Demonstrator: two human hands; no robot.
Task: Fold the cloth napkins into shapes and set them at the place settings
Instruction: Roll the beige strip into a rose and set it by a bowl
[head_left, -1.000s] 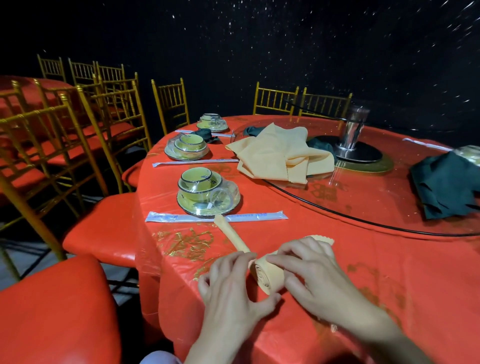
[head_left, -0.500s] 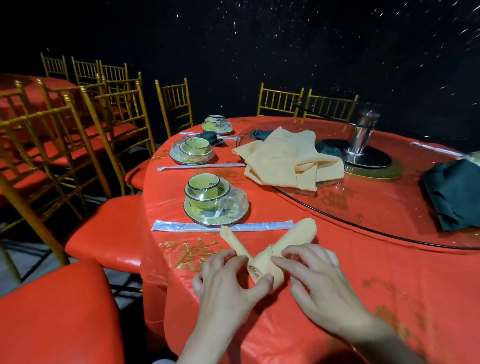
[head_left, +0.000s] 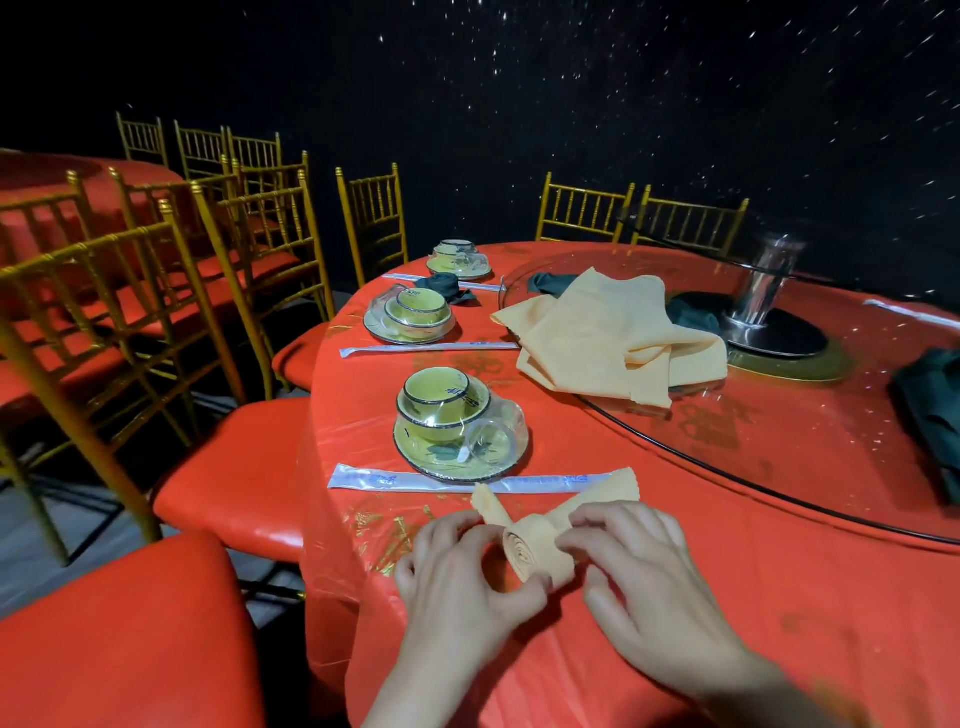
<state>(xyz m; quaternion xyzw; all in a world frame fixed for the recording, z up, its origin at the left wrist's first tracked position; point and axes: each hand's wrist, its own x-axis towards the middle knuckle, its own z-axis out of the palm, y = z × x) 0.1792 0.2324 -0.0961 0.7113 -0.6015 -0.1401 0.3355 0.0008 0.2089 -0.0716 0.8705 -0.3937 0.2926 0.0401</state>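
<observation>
The napkin's (head_left: 537, 553) tails are drawn shorter and its roll wound thicker beside the chopstick packet (head_left: 415, 480). It is gripped by the left hand (head_left: 462, 587) and the right hand (head_left: 644, 582).

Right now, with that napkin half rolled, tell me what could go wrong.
1. The rolled napkin is held only by fingertips of the left hand and right hand; a slip could let the coil spring loose.
2. Its loose end reaches the wrapped chopsticks; tugging may drag them askew.
</observation>
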